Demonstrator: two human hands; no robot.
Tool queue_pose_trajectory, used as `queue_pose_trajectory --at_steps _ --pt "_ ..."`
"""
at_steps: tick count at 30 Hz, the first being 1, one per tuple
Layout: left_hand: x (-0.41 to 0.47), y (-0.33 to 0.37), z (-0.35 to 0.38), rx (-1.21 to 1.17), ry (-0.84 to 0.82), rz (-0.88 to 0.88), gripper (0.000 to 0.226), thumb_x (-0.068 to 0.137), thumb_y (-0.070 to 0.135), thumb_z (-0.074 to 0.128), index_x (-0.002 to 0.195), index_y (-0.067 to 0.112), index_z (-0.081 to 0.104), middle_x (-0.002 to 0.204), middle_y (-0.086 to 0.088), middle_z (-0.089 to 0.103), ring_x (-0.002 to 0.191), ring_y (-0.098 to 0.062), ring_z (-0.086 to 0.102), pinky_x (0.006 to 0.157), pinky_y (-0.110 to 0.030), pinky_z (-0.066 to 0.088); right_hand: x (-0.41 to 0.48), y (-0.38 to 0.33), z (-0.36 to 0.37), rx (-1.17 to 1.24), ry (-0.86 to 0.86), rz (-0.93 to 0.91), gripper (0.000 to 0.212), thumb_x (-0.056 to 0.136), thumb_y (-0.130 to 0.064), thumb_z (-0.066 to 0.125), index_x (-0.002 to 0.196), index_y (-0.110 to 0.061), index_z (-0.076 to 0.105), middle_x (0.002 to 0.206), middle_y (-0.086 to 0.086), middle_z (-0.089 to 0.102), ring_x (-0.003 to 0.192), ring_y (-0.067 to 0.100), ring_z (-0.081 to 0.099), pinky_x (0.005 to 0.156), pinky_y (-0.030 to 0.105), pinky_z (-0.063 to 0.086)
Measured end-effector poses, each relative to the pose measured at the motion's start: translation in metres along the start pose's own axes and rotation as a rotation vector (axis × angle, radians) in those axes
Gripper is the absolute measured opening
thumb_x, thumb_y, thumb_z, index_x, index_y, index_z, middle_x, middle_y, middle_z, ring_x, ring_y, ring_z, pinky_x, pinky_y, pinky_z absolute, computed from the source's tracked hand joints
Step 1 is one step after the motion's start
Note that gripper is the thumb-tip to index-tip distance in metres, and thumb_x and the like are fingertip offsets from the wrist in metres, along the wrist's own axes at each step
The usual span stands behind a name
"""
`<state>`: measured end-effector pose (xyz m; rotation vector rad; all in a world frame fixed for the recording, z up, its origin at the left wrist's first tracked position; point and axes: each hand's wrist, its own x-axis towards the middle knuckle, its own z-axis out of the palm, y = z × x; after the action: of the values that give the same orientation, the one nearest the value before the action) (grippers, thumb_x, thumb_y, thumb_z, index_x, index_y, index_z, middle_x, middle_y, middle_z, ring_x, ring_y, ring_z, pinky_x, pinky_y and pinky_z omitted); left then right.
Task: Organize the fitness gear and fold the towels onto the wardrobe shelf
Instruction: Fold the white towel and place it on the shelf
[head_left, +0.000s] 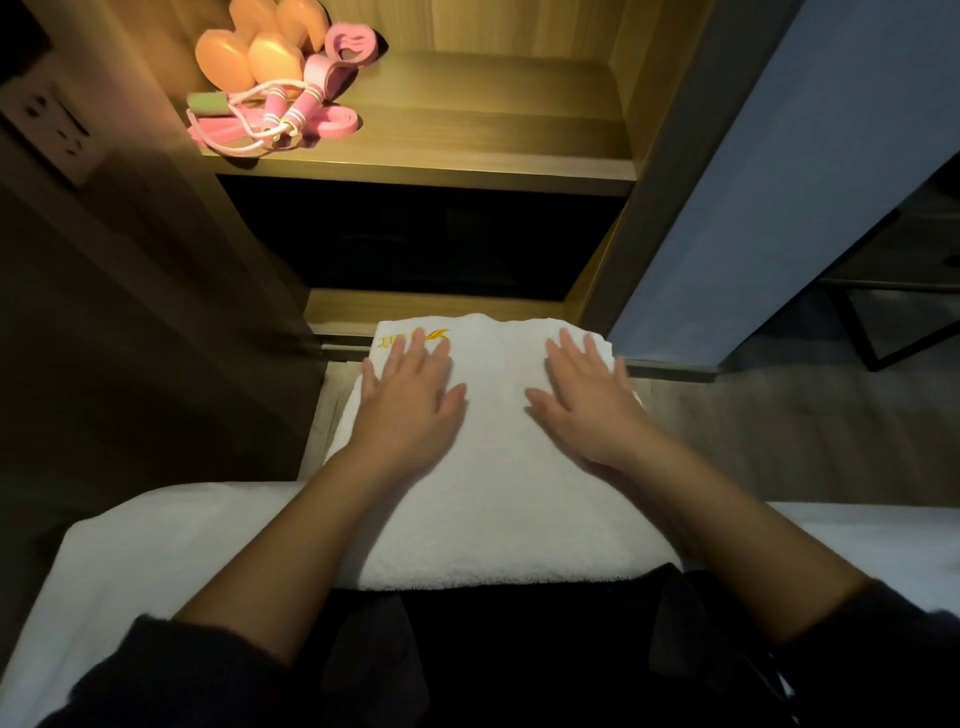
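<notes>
An open wooden wardrobe fills the upper view, its lit shelf (467, 140) bare along the right side. Below it a white bed (130, 561) carries a folded white towel (493, 493) that reaches the bed's far edge, with gold embroidery (410, 340) at its far left corner. The left hand (410, 400) and right hand (587, 405) press flat on the towel, fingers straight and slightly apart. At the shelf's left end lie orange dumbbells (244, 52), pink bands (348, 44) and a pink jump rope (275, 111).
</notes>
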<state>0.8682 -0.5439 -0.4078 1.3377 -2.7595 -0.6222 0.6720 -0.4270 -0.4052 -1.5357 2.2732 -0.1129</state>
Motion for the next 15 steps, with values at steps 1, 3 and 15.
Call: queue_pose_trajectory --at_steps 1,3,15 --pt "0.008 0.004 0.005 0.036 -0.041 0.003 0.058 0.101 0.047 0.029 0.155 0.029 0.015 0.165 0.001 -0.001 0.151 -0.021 -0.008 0.119 -0.052 -0.006 0.008 -0.002 0.003 -0.029 -0.047 -0.01 0.072 0.098 -0.062 0.022 0.157 -0.026 0.001 0.165 -0.003 -0.011 0.15 0.024 -0.014 0.12 0.054 -0.006" --pt "0.019 0.002 0.014 0.065 -0.116 -0.036 0.057 0.101 0.049 0.028 0.155 0.033 0.015 0.165 0.003 -0.002 0.151 -0.021 -0.008 0.12 -0.053 -0.004 0.018 0.002 0.007 -0.071 -0.117 -0.016 0.068 0.1 -0.06 0.021 0.157 -0.028 0.002 0.165 -0.004 -0.01 0.151 0.023 -0.012 0.121 0.053 -0.005" --pt "0.016 -0.059 0.013 -0.12 -0.198 -0.142 0.063 0.098 0.061 0.022 0.155 0.04 0.004 0.164 0.01 -0.006 0.151 -0.019 -0.007 0.119 -0.051 0.005 -0.004 0.063 0.004 0.341 -0.156 0.066 0.078 0.088 -0.068 0.016 0.156 -0.035 -0.003 0.163 -0.016 -0.008 0.151 0.013 -0.004 0.121 0.041 0.008"
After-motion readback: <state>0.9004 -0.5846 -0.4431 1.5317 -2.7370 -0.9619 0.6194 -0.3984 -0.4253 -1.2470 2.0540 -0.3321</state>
